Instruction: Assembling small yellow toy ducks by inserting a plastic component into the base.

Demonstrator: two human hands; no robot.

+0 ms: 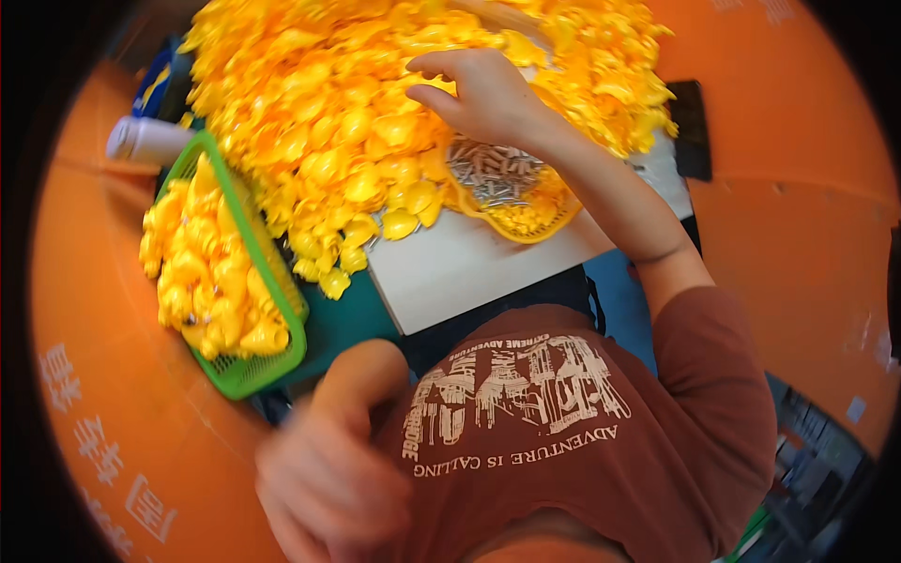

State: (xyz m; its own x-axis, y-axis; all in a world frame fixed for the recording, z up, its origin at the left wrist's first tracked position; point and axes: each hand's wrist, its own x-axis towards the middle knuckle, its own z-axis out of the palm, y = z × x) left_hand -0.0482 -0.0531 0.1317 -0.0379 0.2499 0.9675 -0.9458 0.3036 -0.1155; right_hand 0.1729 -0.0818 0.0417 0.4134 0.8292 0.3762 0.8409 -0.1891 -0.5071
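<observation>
Apparently empty, the right hand [488, 94] hangs over the heap of yellow shell pieces [328, 141], thumb and forefinger spread apart, nothing showing between them; whether it touches any shell I cannot tell. The left hand [328, 474] is blurred, low beside the maroon shirt [582, 450], fingers seemingly curled; whether it holds anything I cannot tell.

Just below the right wrist sits a yellow basket [526, 236] with metal pins [497, 185] and small yellow bits [537, 208], beside a bare stretch of pale board [441, 272] on the bench [343, 324]. Farther left, a green basket [297, 345] is piled with rounded yellow pieces [216, 267], near a pale bottle [155, 141].

The step in hand looks like choosing a shell; the next move probably calls for pinching one and lifting it clear.
</observation>
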